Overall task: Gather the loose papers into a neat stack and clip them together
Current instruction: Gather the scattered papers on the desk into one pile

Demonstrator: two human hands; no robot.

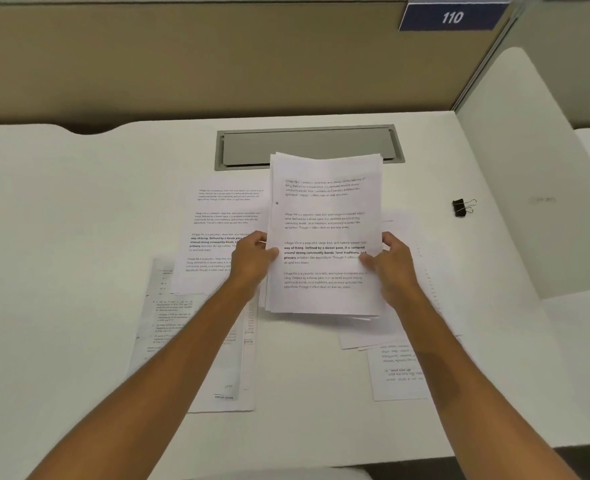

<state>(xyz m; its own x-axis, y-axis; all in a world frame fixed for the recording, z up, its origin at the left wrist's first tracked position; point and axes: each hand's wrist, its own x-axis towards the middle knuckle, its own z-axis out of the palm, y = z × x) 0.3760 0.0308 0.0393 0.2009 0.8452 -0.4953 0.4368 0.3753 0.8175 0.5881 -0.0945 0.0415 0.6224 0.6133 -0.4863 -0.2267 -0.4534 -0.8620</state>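
Both hands hold the stack of papers [324,216] at the middle of the table [79,220]. The left hand [252,259] grips the stack's left edge at 9 o'clock, thumb on the printed top page and fingers curled behind. The right hand [393,263] grips the right edge at 3 o'clock in the same way. The stack is tilted up toward the camera. Its sheets are not squared: the edges fan out slightly at the top left corner and along the bottom. Whether the bottom edge touches the table cannot be told.

More loose paper lies flat around the stack. A printed sheet [217,216] sits at 9 o'clock, partly hidden behind the stack and the left hand. An overlapping spread of pages [196,344] lies at 7 o'clock under the left forearm. At 5 o'clock, under the right forearm, lies a page with upside-down text [399,375], with paler sheets just above it.

The black binder clip [463,207] rests on the table at 2 o'clock, well apart from the stack and untouched.

A grey flap [304,143] set into the table sits at 12 o'clock, its near edge covered by the stack's top. Beyond it stands a tan partition [182,64] with a blue sign [452,17] reading 110.
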